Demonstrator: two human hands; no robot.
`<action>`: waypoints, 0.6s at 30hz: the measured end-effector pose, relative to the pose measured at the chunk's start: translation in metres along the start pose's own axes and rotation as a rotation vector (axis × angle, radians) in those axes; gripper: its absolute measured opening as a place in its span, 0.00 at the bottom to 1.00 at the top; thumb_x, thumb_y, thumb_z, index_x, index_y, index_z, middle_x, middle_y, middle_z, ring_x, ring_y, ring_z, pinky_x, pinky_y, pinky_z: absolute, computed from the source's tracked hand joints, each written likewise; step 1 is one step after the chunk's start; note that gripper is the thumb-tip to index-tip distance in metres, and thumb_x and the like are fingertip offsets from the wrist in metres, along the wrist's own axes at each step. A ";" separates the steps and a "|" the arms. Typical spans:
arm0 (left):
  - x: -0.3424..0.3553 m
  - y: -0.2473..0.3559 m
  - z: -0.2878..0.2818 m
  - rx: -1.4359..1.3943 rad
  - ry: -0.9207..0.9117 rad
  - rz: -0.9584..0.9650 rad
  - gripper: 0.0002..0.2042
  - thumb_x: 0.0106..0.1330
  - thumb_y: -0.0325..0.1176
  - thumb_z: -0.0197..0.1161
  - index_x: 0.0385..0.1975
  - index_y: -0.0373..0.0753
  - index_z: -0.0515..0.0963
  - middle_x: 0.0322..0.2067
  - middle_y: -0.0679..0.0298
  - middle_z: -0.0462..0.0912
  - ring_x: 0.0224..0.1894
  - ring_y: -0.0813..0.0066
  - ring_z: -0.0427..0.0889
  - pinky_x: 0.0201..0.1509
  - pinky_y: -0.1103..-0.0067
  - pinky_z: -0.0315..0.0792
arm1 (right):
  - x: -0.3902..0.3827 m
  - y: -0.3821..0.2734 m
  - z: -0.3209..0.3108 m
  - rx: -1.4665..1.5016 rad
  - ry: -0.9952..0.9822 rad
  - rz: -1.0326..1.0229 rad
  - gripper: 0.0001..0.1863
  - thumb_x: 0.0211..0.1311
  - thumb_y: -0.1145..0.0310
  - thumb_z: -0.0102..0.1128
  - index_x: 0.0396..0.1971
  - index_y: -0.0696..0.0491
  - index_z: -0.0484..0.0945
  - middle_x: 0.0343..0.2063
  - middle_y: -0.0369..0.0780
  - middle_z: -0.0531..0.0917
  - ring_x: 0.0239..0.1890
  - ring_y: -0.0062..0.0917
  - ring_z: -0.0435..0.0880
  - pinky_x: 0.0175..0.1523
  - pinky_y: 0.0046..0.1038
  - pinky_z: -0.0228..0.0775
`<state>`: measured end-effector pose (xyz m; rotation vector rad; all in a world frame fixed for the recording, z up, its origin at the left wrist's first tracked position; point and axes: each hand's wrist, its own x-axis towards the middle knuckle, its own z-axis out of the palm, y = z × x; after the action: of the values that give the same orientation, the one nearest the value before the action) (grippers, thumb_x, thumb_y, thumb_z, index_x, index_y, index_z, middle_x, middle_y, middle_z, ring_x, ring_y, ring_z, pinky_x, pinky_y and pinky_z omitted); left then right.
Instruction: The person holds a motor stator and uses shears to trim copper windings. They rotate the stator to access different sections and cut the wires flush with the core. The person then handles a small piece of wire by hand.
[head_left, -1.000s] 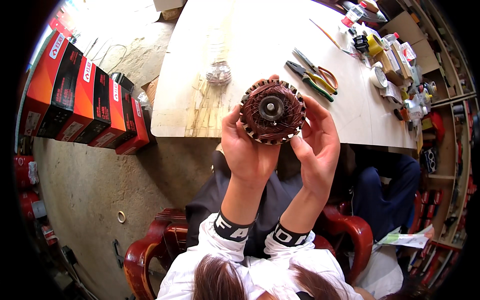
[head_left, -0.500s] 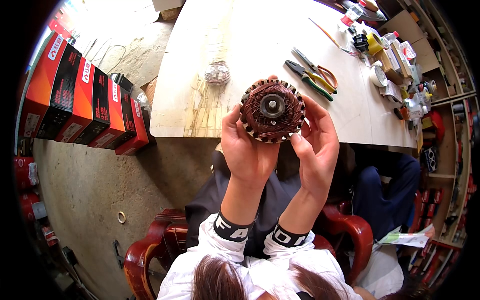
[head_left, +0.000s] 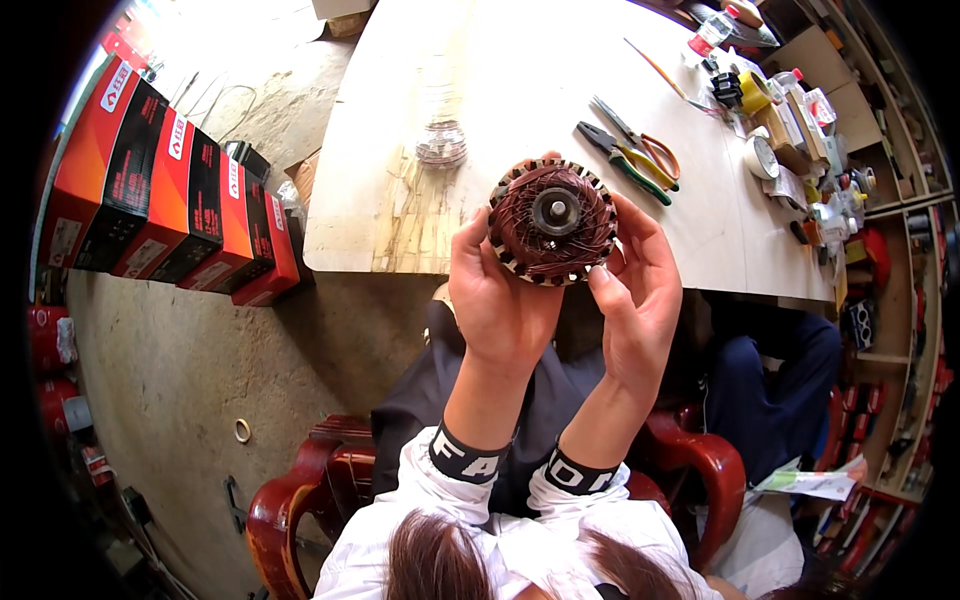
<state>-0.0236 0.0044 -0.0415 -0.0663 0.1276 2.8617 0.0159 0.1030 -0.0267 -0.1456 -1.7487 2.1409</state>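
Observation:
Between my two hands is a motor armature [head_left: 520, 215], a round slotted core wound with dark red-brown wire. Its round hub and shaft end [head_left: 557, 209] face up toward me. My left hand [head_left: 505, 300] cups it from the left and below, with the fingers hidden behind it. Along its right and lower right edge, my right hand [head_left: 640, 285] grips with the thumb near the rim. The armature is held over the table's front edge. Beyond it, to the left, a coil of bare wire [head_left: 441, 146] sits on the pale wooden table [head_left: 350, 200].
Pliers with green handles [head_left: 625, 165] and scissors with orange handles [head_left: 650, 150] lie right of the armature. A thin brush [head_left: 660, 70] is farther back. Bottles, tape [head_left: 760, 157] and boxes crowd the table's right side. Red-black cartons [head_left: 170, 190] stand left. Someone in dark trousers [head_left: 770, 390] sits at right.
In the picture the armature and my hands sit slightly farther right, and the table's contents have shifted a little the same way. My grip looks unchanged.

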 end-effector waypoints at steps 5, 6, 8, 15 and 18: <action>0.000 0.001 -0.001 -0.001 -0.029 0.006 0.26 0.72 0.42 0.37 0.65 0.32 0.63 0.65 0.54 0.68 0.63 0.60 0.71 0.66 0.62 0.69 | 0.000 -0.001 0.001 0.005 0.000 0.002 0.31 0.50 0.80 0.59 0.59 0.68 0.66 0.54 0.47 0.74 0.58 0.28 0.73 0.66 0.32 0.63; 0.000 0.001 0.000 -0.003 -0.022 0.009 0.26 0.72 0.42 0.38 0.65 0.32 0.63 0.65 0.54 0.68 0.63 0.60 0.71 0.66 0.62 0.69 | 0.000 0.000 0.001 0.003 -0.001 0.003 0.31 0.50 0.80 0.59 0.59 0.69 0.66 0.55 0.47 0.74 0.58 0.28 0.74 0.66 0.32 0.63; 0.000 0.001 -0.001 -0.008 -0.021 0.012 0.26 0.72 0.42 0.38 0.65 0.32 0.63 0.65 0.54 0.68 0.63 0.60 0.71 0.66 0.62 0.69 | 0.001 0.001 0.001 0.010 -0.008 0.003 0.32 0.50 0.80 0.59 0.59 0.69 0.66 0.55 0.48 0.73 0.59 0.29 0.73 0.66 0.32 0.63; 0.000 0.003 0.001 0.034 -0.010 0.037 0.26 0.72 0.42 0.38 0.65 0.32 0.62 0.64 0.55 0.68 0.63 0.60 0.72 0.66 0.63 0.69 | 0.003 0.005 -0.001 0.038 -0.094 -0.073 0.37 0.47 0.78 0.67 0.61 0.68 0.64 0.56 0.47 0.73 0.61 0.30 0.72 0.67 0.32 0.62; -0.001 0.004 0.002 0.044 0.012 0.045 0.26 0.72 0.42 0.39 0.64 0.32 0.62 0.64 0.55 0.68 0.62 0.61 0.72 0.66 0.64 0.69 | 0.002 0.008 0.000 0.030 -0.090 -0.062 0.39 0.48 0.74 0.72 0.61 0.67 0.64 0.56 0.47 0.73 0.61 0.30 0.72 0.67 0.32 0.61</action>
<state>-0.0242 0.0004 -0.0396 -0.0726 0.1969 2.9024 0.0120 0.1028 -0.0340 0.0132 -1.7457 2.1583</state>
